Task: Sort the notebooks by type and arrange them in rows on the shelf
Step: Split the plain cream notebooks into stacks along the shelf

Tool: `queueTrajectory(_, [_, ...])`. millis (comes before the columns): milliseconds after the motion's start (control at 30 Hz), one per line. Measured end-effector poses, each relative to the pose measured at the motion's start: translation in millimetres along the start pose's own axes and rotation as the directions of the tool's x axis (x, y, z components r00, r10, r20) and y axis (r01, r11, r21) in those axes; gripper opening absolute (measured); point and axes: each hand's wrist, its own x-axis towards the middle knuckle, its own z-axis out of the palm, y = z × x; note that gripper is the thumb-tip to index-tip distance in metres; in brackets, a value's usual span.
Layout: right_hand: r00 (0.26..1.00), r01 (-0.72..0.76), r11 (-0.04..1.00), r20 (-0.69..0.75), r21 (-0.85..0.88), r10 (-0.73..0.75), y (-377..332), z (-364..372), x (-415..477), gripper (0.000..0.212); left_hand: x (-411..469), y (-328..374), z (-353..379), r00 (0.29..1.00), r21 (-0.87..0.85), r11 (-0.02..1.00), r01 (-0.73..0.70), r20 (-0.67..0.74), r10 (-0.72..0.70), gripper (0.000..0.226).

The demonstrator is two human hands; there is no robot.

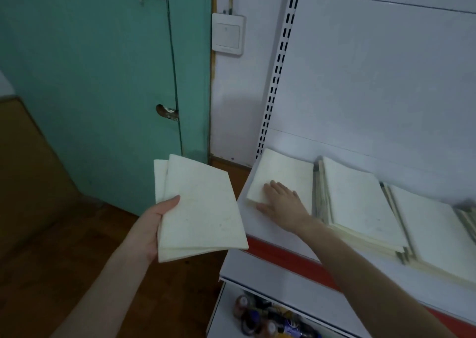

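Left hand (pixel 152 224), off the shelf's (pixel 258 228) left end, grips splayed notebooks (pixel 201 208), thumb on top, fingers hidden underneath; the loose fan could slip out. Right hand (pixel 280 198), fingers straight, presses flat on single notebook (pixel 283 172) at the shelf's left end; a shove might push it over the edge. Covers blank, type unclear; rightmost stack (pixel 432 229) cut off.

A fan of cream notebooks (pixel 203 208) is gripped in the left hand (pixel 154 225), held out left of the white shelf (pixel 262 228). The right hand (pixel 282 199) is laid flat on a single notebook (pixel 283 172) at the shelf's left end, and a taller stack (pixel 360 203) is seen just beside it.
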Motion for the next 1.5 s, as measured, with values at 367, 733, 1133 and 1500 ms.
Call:
queueTrajectory(367, [0.963, 0.081, 0.931, -0.27, 0.357, 0.02, 2, -5, -5, 0.038, -6, -1, -8, 1.0, -0.01, 1.0, -0.003, 0.024, 0.003, 0.029])
queueTrajectory(733, [0.714, 0.684, 0.713, -0.345, 0.155, -0.61, -91, 24, -69, 0.032, -3, -14, 5, 0.989, -0.057, 0.998, 0.041, 0.145, -0.032, 0.045])
queueTrajectory(1133, [0.929, -0.036, 0.383, -0.11, 0.923, 0.353, -54, -34, -84, 0.029, -17, -11, 21, 0.928, -0.054, 0.996, -0.069, 0.363, 0.084, 0.043])
queueTrajectory(1500, [0.767, -0.028, 0.273, -0.154, 0.962, 0.622, 32, -49, -161, 0.018, -5, -66, 128, 0.852, 0.03, 0.999, 0.021, 0.523, -0.033, 0.026])
